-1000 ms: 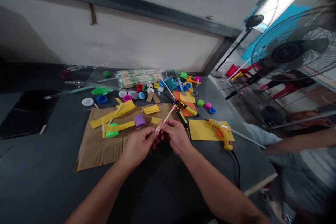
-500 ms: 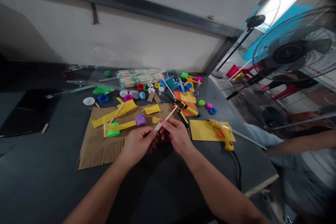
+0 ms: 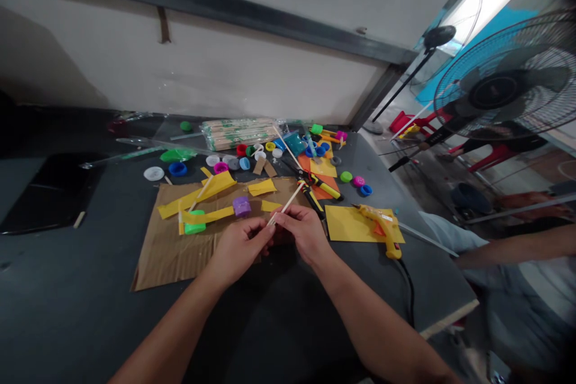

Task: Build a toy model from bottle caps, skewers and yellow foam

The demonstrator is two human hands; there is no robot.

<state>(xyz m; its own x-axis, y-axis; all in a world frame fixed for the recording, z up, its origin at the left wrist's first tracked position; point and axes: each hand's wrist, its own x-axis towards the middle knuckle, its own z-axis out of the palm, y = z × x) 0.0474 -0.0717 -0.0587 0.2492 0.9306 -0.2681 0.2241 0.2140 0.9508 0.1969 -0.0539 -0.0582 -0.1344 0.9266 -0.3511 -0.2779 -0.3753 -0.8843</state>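
My left hand (image 3: 243,247) and my right hand (image 3: 302,229) meet over the front edge of a cardboard sheet (image 3: 155,264). Both are closed on thin wooden sticks (image 3: 291,198), pinched between thumbs and fingers; one stick reaches up and to the right. How many sticks lie between the fingers is hard to tell. Left of the hands, on the cardboard, are a purple bottle cap (image 3: 242,206), a green cap (image 3: 195,223) and yellow paper strips (image 3: 218,215). Behind the right hand lie pliers (image 3: 310,192) with yellow and black handles.
A yellow glue gun (image 3: 382,228) rests on yellow paper (image 3: 344,225) at the right, its cord running off the front. Several coloured bottle caps (image 3: 220,168) and bagged wooden sticks (image 3: 238,134) lie at the back. A black phone-like slab (image 3: 42,195) is at left. Another person's arm (image 3: 517,246) and a fan (image 3: 499,90) are at right.
My hands have shifted slightly and drawn closer together around the sticks, so less of the shorter stick ends shows. Everything else on the table stays in place.
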